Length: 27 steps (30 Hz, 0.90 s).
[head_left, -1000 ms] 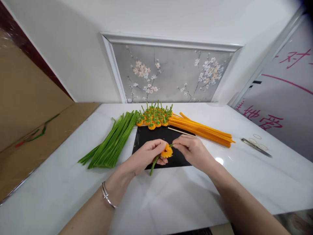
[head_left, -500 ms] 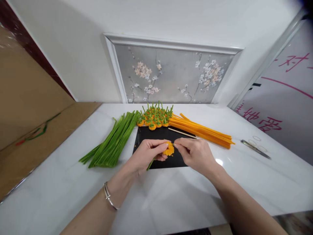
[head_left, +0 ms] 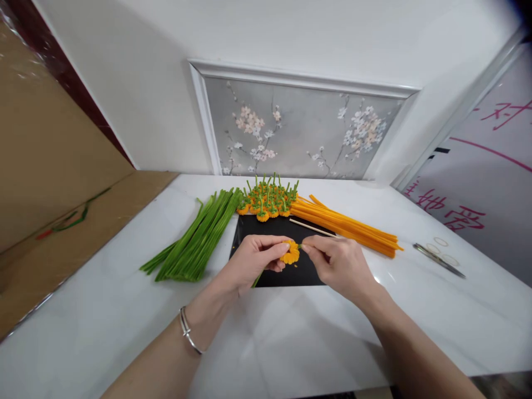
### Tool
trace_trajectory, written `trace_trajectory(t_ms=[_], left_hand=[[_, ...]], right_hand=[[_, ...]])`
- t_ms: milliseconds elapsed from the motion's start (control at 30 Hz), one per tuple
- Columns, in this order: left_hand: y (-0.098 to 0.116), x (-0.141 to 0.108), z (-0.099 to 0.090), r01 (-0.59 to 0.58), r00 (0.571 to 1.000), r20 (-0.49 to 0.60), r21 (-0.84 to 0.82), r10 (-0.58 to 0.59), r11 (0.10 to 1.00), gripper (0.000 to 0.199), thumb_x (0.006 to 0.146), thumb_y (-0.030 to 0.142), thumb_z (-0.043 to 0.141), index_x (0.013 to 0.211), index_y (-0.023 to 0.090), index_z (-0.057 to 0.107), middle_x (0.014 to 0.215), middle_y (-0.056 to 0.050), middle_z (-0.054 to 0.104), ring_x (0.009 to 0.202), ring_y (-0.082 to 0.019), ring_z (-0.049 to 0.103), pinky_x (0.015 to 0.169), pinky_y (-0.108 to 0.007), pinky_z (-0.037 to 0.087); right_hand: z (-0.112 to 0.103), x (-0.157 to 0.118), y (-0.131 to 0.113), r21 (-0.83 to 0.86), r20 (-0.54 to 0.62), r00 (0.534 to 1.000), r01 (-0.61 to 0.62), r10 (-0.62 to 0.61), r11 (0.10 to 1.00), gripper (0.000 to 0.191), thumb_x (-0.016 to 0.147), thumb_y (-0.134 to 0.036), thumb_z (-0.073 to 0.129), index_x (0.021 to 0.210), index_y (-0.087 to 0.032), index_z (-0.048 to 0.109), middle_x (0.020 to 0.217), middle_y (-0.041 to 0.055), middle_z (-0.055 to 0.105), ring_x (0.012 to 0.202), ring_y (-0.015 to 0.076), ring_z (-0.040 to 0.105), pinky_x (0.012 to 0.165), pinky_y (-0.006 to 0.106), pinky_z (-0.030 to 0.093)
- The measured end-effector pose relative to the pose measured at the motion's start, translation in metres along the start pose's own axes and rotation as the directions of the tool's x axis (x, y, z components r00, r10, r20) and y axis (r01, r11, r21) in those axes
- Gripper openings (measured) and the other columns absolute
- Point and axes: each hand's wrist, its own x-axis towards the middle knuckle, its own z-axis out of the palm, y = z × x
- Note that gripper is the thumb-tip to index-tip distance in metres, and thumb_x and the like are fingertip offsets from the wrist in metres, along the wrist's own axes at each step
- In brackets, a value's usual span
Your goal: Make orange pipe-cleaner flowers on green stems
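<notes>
Between the thumb and fingers of my left hand (head_left: 260, 256) is an orange pipe-cleaner flower (head_left: 291, 253) with a ruffled edge. My right hand (head_left: 338, 260) pinches the tip of a green pipe cleaner (head_left: 301, 246) at the flower's right side. More green pipe cleaner (head_left: 256, 280) shows below my left palm; whether it is the same piece is hidden. Both hands are above a black mat (head_left: 282, 277). Behind them stands a cluster of finished-looking orange flowers (head_left: 262, 216) with short green stems pointing up.
Green pipe cleaners (head_left: 195, 241) lie bundled at the left, orange pipe cleaners (head_left: 349, 224) at the right. A thin wooden stick (head_left: 311, 227) rests across the mat's back edge. Tweezers (head_left: 440, 260) and several clear rings (head_left: 441, 242) lie far right. Cardboard (head_left: 83, 210) borders the left side.
My right hand has drawn slightly away from the flower, and more of the green piece shows between them. The whole view has shifted a little.
</notes>
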Motion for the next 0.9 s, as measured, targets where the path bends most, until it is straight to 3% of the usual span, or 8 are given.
trace_trajectory(t_ms=[600,767,900], left_hand=[[-0.0032,0.0008,-0.0016,-0.095,0.995,0.027,0.048,0.094,0.994,0.026,0.073,0.031,0.075,0.094,0.015,0.075,0.068,0.000,0.065,0.051,-0.004,0.051,0.051,-0.017,0.044],[-0.0034,0.0018,-0.0026,-0.098,0.995,0.001,-0.028,0.098,0.995,0.029,0.073,0.030,0.075,0.098,0.016,0.074,0.072,0.000,0.066,0.055,-0.005,0.053,0.057,-0.019,0.046],[-0.0037,0.0021,-0.0033,-0.112,0.993,0.035,-0.041,0.113,0.993,0.034,0.072,0.026,0.076,0.104,0.016,0.070,0.075,0.000,0.065,0.060,-0.006,0.055,0.063,-0.022,0.049]], right_hand=[[-0.0017,-0.0010,0.0007,0.017,-0.067,0.998,-0.008,0.009,1.000,0.018,0.089,-0.024,0.050,0.086,-0.022,0.068,0.076,0.0007,0.072,0.062,0.0148,0.064,0.058,0.023,0.041],[0.0010,0.0015,0.0003,0.097,0.055,0.998,-0.039,0.034,0.995,0.020,0.092,-0.027,0.047,0.084,-0.022,0.064,0.063,-0.0022,0.062,0.052,0.0118,0.052,0.053,0.023,0.036],[0.0040,0.0036,0.0045,0.203,0.140,0.990,-0.028,-0.001,0.979,0.023,0.093,-0.023,0.042,0.077,-0.021,0.058,0.064,-0.0019,0.058,0.056,0.0119,0.050,0.056,0.023,0.037]])
